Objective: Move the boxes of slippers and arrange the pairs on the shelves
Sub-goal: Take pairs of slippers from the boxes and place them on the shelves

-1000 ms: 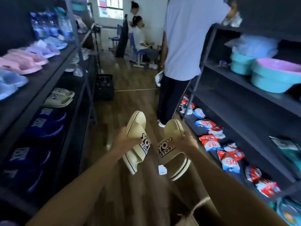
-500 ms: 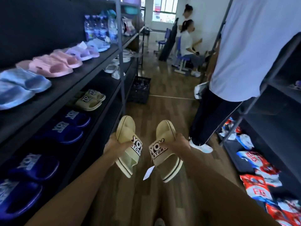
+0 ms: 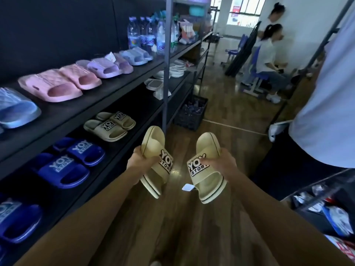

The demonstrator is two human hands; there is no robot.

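Now we hold one slipper in each of our hands, out over the wooden floor (image 3: 221,116) of the aisle. Our left hand (image 3: 141,162) is clenched round the side of the left beige slipper (image 3: 153,143) by its printed strap. That slipper is tilted onto its edge, with the toe pointing to twelve o'clock. Our right hand (image 3: 221,164) grasps the right beige slipper (image 3: 208,146), fingers curled over the strap, and this toe also points to twelve o'clock. A small white tag (image 3: 188,187) hangs at the slipper's inner side, toward seven o'clock from that hand. The two slippers are near each other but apart, with floor showing between them.

At ten o'clock from our hands the middle shelf (image 3: 142,110) carries a matching beige pair (image 3: 110,123), set side by side. Blue pairs (image 3: 71,162) stand along the same shelf at nine o'clock. The upper shelf (image 3: 119,87) holds a pink pair (image 3: 59,83), a lilac pair (image 3: 110,67) and a pale blue pair (image 3: 136,55) in a row, with water bottles (image 3: 146,37) at eleven o'clock. A dark crate (image 3: 192,114) sits on the floor at twelve o'clock, near the shelf post. At two o'clock a person in a white shirt (image 3: 326,112) stands close to us. Farther off, at one o'clock, a seated person (image 3: 267,52) is on a blue chair.
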